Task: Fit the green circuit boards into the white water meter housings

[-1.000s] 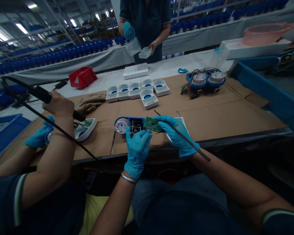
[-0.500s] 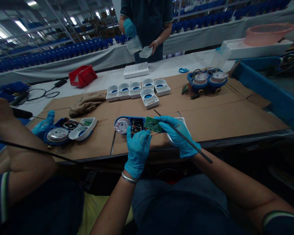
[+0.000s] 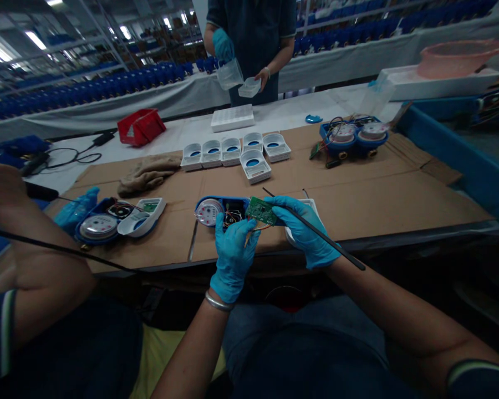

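My right hand (image 3: pixel 305 230), in a blue glove, grips a green circuit board (image 3: pixel 261 211) by its right end. A long thin dark rod (image 3: pixel 322 237) lies across the same hand, held with the board. My left hand (image 3: pixel 234 255), also gloved, has its fingers curled at thin wires (image 3: pixel 263 226) under the board's lower left edge; the fingertips are partly hidden. Just behind the left hand lies a blue water meter housing (image 3: pixel 233 200) with a round dial (image 3: pixel 208 213) and a dark compartment with wires. A white cover (image 3: pixel 311 206) is partly hidden behind my right hand.
To the left, a co-worker's gloved hand (image 3: pixel 78 209) holds another meter (image 3: pixel 100 227), with a screwdriver (image 3: pixel 44 191) above. White covers (image 3: pixel 255 166), a cloth glove (image 3: pixel 149 173), a red bin (image 3: pixel 140 127) and two meters (image 3: pixel 353 136) lie farther back. Another person stands opposite.
The board and my right hand stay nearly in place. My left thumb has parted slightly from the fingers. The whole view has shifted a little.
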A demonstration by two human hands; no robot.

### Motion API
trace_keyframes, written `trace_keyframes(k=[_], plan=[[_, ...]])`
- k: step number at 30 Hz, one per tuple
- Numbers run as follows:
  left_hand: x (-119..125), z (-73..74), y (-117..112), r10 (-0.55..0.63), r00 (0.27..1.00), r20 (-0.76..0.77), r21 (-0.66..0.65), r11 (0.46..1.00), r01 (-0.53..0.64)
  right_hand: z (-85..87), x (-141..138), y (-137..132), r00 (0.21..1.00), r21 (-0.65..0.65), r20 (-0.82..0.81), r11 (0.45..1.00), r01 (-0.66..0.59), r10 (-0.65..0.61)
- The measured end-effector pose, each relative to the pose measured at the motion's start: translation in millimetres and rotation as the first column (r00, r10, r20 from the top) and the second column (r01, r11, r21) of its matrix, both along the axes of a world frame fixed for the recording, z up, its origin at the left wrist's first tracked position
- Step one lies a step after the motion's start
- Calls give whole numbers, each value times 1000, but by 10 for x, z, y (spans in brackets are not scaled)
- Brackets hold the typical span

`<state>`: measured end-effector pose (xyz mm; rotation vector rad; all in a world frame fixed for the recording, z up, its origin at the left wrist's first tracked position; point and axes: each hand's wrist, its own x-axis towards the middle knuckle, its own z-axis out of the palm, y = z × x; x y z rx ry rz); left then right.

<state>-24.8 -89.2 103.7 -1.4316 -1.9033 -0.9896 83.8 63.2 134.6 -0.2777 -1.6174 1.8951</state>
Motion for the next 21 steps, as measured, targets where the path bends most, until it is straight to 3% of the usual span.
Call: trace_keyframes(k=[5,8,12,15,17,19,21], plan=[[9,5,-1,-12,1000,-4,22,1000,12,-30,-4,10,1000,-18,-15,1000,-10,10],[-13,-9,0,18,998,-64,-62,998,-22,-31,1,36,1000,44,14,999,4,-5],[-99,-33,26,-28,989,-143,-163,987,4,2,6,42,991,262,58,960,104,-123],[-161,-26,79,-66,991,-117,-210,977,40,82,-6,21,991,478,98,878,33,-91],[-169,-2,127,-77,997,-14,-217,974,72,154,-11,40,994,548,108,832,-85,30],[-146,40,176,-79,974,210,-142,984,111,207,14,125,995,552,64,828,-104,82],[-108,97,220,-105,837,538,11,993,118,202,96,285,1000,521,21,853,-2,-11]])
